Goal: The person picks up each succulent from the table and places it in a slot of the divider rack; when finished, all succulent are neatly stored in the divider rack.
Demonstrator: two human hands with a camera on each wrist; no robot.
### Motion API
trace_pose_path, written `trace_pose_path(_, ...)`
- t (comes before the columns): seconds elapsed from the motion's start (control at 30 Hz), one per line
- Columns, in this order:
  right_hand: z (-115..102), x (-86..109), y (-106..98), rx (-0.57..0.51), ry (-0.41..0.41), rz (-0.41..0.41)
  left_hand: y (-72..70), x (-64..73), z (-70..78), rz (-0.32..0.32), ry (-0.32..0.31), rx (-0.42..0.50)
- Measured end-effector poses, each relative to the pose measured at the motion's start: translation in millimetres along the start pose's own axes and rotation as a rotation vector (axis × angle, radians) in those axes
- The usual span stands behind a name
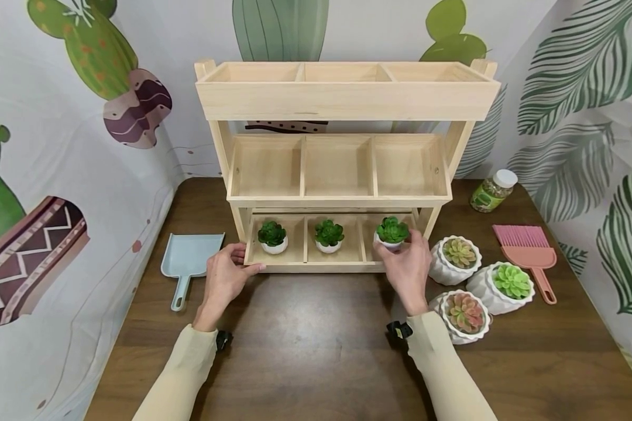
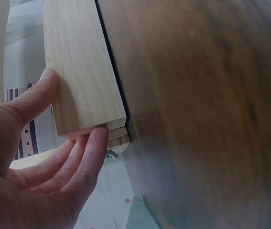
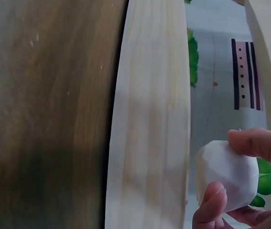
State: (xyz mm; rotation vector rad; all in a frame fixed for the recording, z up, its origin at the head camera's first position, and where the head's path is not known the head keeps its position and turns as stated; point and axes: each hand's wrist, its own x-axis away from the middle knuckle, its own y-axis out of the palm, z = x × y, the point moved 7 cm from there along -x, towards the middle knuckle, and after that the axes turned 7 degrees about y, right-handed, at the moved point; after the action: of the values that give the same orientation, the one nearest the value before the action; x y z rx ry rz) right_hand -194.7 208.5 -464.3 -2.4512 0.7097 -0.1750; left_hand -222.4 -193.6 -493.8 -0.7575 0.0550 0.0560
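My right hand [image 1: 409, 268] grips a small green succulent in a white pot [image 1: 392, 231] at the right compartment of the bottom tier. In the right wrist view the thumb and fingers hold its white pot [image 3: 228, 174] beside the front board. With my left hand [image 1: 225, 280] I grip the front left corner of the wooden shelf [image 1: 326, 269], thumb on the front and fingers at the end, as the left wrist view shows. One small potted succulent [image 1: 273, 237] stands in the left compartment, another [image 1: 329, 235] in the middle one.
Right of the shelf stand three larger white-potted succulents [image 1: 455, 259], a pink brush [image 1: 529, 257] and a lidded jar [image 1: 493, 191]. A light blue dustpan [image 1: 189, 260] lies on the left. The upper two tiers [image 1: 347, 100] overhang the bottom one.
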Motion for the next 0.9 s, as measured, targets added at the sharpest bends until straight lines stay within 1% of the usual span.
trace_pose_path(0.17,2,-13.8,9,0.034,0.015,-0.027,0.0,0.7,-0.4,-0.003,-0.005,0.002)
trace_pose_path(0.37,6,-25.9,18,0.083,0.016,-0.068,-0.1,0.2,-0.2,-0.001,-0.009,0.007)
trace_pose_path(0.63,40,-52.9,37,0.186,0.038,-0.113,0.2,0.4,0.4,-0.002,-0.010,0.006)
trace_pose_path(0.9,53,-63.0,45,0.235,0.064,-0.170,0.0,0.0,0.4,-0.001,-0.008,0.007)
